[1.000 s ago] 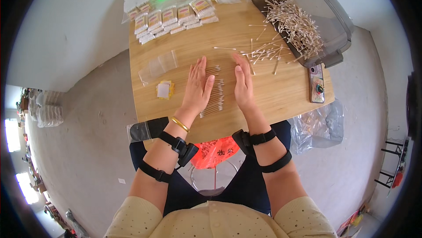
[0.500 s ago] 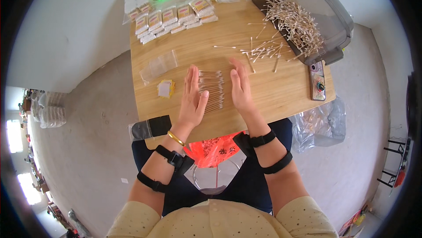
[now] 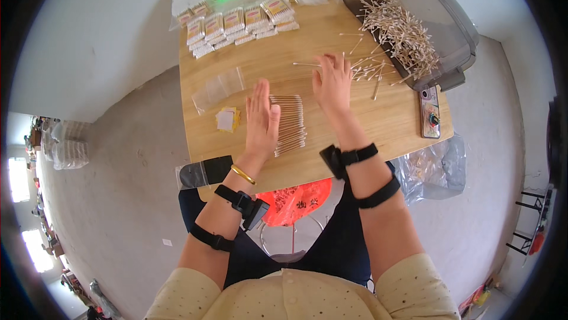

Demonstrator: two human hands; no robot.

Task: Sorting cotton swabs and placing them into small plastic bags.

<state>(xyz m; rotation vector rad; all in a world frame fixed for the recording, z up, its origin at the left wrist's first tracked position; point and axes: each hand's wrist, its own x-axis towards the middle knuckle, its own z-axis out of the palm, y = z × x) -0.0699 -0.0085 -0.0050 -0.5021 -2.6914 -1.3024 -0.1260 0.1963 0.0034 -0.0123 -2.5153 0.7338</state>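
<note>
A neat row of cotton swabs (image 3: 290, 125) lies side by side on the wooden table (image 3: 367, 125). My left hand (image 3: 260, 122) stands on its edge along the row's left ends, fingers stretched out and thumb apart; it holds nothing. Up and to the right of the row, my right hand (image 3: 335, 86) reaches over the table with its fingers apart, at the left side of a scatter of loose cotton swabs (image 3: 373, 70). The hand hides some of those swabs.
A grey tipped-over bin (image 3: 438, 9) spills a heap of swabs at the far right. Packed swab bags (image 3: 234, 21) are stacked far left. Nearer lie a clear plastic bag (image 3: 219, 89), small cards (image 3: 226, 120), a black-and-clear pouch (image 3: 207, 172) and, at right, a phone (image 3: 430, 113).
My right hand has moved from beside the row, away and to the right, to the loose swabs. My left hand stays by the row, which now looks straighter.
</note>
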